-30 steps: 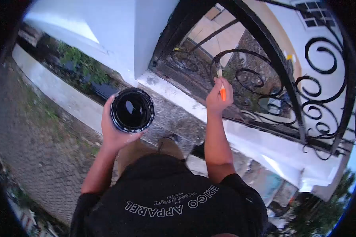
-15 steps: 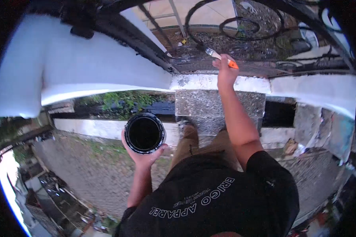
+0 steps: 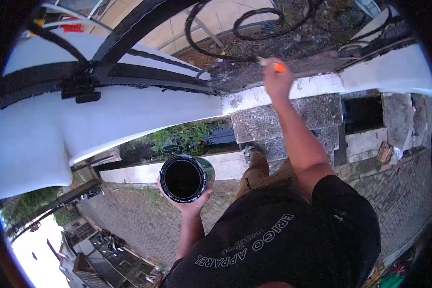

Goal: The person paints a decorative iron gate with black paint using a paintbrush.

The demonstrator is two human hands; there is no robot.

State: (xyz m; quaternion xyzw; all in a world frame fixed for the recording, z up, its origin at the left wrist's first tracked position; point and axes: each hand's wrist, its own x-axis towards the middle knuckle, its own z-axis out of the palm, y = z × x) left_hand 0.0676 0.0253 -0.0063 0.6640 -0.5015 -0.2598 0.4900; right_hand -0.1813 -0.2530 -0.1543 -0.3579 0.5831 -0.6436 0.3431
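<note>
My left hand is wrapped round an open paint can with dark paint inside and paint smears on its rim. The can is held upright in front of my body. My right hand, held farther out, grips a paintbrush with an orange handle end. Its bristles are at the lower bar of a black scrolled metal gate; whether they touch it is hard to tell because of blur.
White wall stands at left, with a thick black metal frame above it. A stone slab bridges a ditch holding green plants. Brick paving lies behind. A dark ditch opening is at right.
The view has turned, bringing more of the black frame into sight at upper left. My right hand has turned the brush, and its bristles are now closer to the scroll's lower bar.
</note>
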